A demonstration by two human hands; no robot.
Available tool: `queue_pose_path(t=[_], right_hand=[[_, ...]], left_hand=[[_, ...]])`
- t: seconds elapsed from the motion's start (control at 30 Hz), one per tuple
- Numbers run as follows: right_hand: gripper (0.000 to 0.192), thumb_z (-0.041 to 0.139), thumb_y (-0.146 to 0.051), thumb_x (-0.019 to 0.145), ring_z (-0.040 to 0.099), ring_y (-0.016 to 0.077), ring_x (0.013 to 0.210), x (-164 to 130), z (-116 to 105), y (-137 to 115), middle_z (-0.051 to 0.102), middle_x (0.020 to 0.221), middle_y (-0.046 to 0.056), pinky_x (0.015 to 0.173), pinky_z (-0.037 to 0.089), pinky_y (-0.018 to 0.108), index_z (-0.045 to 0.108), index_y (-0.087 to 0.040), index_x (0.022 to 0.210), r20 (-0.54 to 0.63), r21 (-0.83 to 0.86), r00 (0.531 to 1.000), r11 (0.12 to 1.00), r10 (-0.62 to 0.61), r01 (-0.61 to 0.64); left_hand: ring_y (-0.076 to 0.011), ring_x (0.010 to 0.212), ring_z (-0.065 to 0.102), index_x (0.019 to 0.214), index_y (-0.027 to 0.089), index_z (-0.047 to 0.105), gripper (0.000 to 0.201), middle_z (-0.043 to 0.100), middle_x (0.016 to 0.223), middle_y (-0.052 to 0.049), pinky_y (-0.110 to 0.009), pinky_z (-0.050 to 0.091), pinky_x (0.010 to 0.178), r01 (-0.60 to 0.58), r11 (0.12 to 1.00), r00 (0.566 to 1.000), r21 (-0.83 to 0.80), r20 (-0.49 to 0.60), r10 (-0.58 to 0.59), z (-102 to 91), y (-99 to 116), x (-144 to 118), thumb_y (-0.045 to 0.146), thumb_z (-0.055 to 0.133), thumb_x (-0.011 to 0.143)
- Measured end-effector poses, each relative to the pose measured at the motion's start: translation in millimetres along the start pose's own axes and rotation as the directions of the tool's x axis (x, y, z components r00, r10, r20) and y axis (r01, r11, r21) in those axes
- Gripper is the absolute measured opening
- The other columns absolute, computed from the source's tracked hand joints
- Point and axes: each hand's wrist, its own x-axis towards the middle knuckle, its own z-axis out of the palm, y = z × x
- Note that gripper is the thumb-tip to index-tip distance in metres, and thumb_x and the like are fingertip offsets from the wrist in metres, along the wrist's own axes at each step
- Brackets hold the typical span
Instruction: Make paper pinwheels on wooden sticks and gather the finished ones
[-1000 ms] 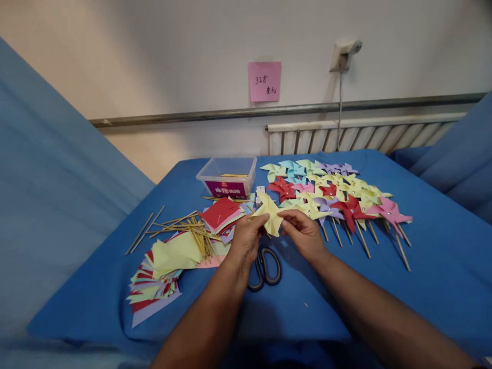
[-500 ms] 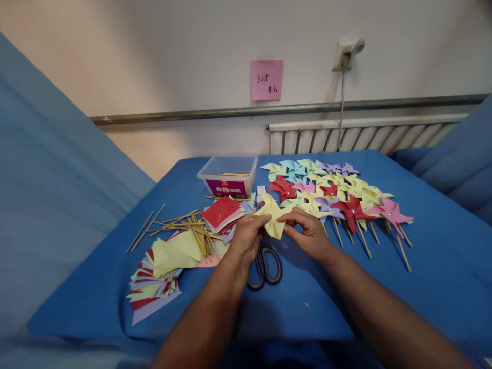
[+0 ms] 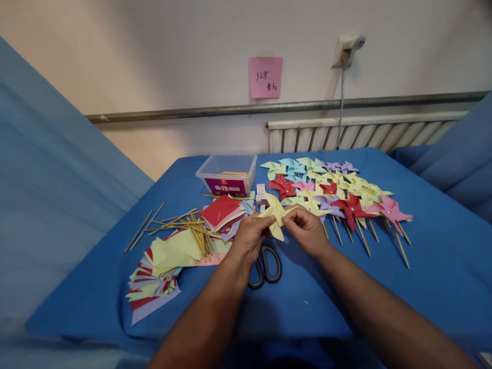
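A pale yellow paper pinwheel (image 3: pixel 275 209) is held up over the middle of the table, its blades folded in. My left hand (image 3: pixel 250 236) pinches it from the left, the thumb pressing near its centre. From the other side my right hand (image 3: pixel 307 231) grips a right blade between thumb and fingers. No stick shows on this pinwheel; its back is hidden. Just below the hands lie scissors (image 3: pixel 272 264) with black handles, their blades covered by my left hand. Small white boxes (image 3: pixel 261 190) stand right behind the pinwheel.
Finished pinwheels on sticks (image 3: pixel 352 209) in several colours cover the right side. At left lie loose wooden sticks (image 3: pixel 172 221), fanned coloured paper (image 3: pixel 154 282) and a stack of red-topped squares (image 3: pixel 219 210). A clear plastic box (image 3: pixel 226 169) with sticks stands at the back.
The yellow pinwheel has turned slightly in my hands. My right thumb and fingers have shifted a little along its right blade; the view has moved slightly.
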Motion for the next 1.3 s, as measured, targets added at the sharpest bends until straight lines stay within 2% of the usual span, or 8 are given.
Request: queue_pose_path(t=[0.17, 0.3, 0.43, 0.6, 0.83, 1.07, 1.3], right_hand=[[0.016, 0.064, -0.026, 0.08, 0.057, 0.0168, 0.077, 0.4, 1.8, -0.1, 0.061, 0.083, 0.003, 0.064, 0.044, 0.028, 0.061, -0.022, 0.065, -0.046, -0.065, 0.998, 0.997, -0.036, 0.033], [0.016, 0.063, -0.026, 0.08, 0.058, 0.0168, 0.078, 0.6, 1.8, 0.5, 0.061, 0.085, 0.003, 0.064, 0.044, 0.028, 0.059, -0.021, 0.065, -0.045, -0.09, 0.998, 0.995, -0.035, 0.03], [0.016, 0.062, -0.024, 0.079, 0.06, 0.0201, 0.088, 0.6, 1.3, 0.2, 0.06, 0.084, 0.004, 0.065, 0.046, 0.028, 0.057, -0.022, 0.064, -0.041, -0.114, 0.998, 0.993, -0.045, 0.041], [0.014, 0.063, -0.025, 0.077, 0.061, 0.0224, 0.097, 1.1, 0.2, 0.1, 0.062, 0.095, 0.008, 0.067, 0.047, 0.028, 0.059, -0.02, 0.064, -0.03, -0.127, 0.999, 0.991, -0.034, 0.03], [0.015, 0.062, -0.027, 0.077, 0.062, 0.0212, 0.094, 0.9, -0.2, 0.4, 0.063, 0.096, 0.008, 0.067, 0.049, 0.028, 0.059, -0.019, 0.065, -0.029, -0.163, 0.999, 0.987, -0.02, 0.015], [0.014, 0.061, -0.026, 0.078, 0.062, 0.0176, 0.083, 1.1, -0.4, 0.9, 0.063, 0.099, 0.008, 0.066, 0.048, 0.027, 0.059, -0.019, 0.066, -0.019, -0.187, 1.0, 0.982, -0.022, 0.019], [0.012, 0.061, -0.024, 0.077, 0.062, 0.0173, 0.082, 1.6, -1.0, -0.5, 0.063, 0.096, 0.007, 0.066, 0.048, 0.027, 0.058, -0.019, 0.066, -0.012, -0.211, 0.999, 0.977, -0.039, 0.036]], left_hand=[[-0.0109, 0.052, 0.052, 0.077, 0.01, 0.069, 0.028, 0.062, 0.063, -0.002, -0.028, 0.043, 0.059, -0.002, 1.0, 1.0, -0.004, -0.02, 0.002, 0.1, -2.6, 0.0, 0.022, 0.082, 0.056], [-0.012, 0.054, 0.054, 0.079, 0.01, 0.069, 0.029, 0.063, 0.064, -0.003, -0.029, 0.045, 0.062, 0.007, 1.0, 1.0, 0.001, -0.017, -0.007, 0.2, -2.8, 0.1, 0.022, 0.083, 0.056], [-0.0118, 0.052, 0.053, 0.074, 0.01, 0.068, 0.027, 0.06, 0.059, -0.002, -0.03, 0.046, 0.063, 0.013, 1.0, 0.999, 0.015, -0.038, -0.013, 0.3, -2.9, 0.7, 0.023, 0.083, 0.055], [-0.014, 0.056, 0.057, 0.077, 0.01, 0.069, 0.03, 0.063, 0.062, -0.003, -0.029, 0.047, 0.063, 0.026, 1.0, 0.999, 0.011, -0.028, -0.025, 1.3, -2.6, 0.4, 0.023, 0.084, 0.054], [-0.0145, 0.056, 0.058, 0.075, 0.01, 0.069, 0.03, 0.064, 0.062, -0.003, -0.029, 0.047, 0.062, 0.032, 0.999, 0.999, 0.019, -0.044, -0.031, 2.1, -2.2, 0.5, 0.023, 0.084, 0.052], [-0.0129, 0.056, 0.058, 0.079, 0.008, 0.07, 0.032, 0.067, 0.067, -0.005, -0.026, 0.046, 0.058, 0.033, 0.999, 0.999, 0.025, -0.038, -0.032, 4.6, -0.3, -1.1, 0.023, 0.083, 0.054], [-0.0132, 0.055, 0.059, 0.08, 0.009, 0.07, 0.034, 0.068, 0.067, -0.005, -0.026, 0.048, 0.058, 0.048, 0.999, 0.998, 0.009, -0.04, -0.048, 5.9, 0.9, -2.4, 0.023, 0.084, 0.052]])
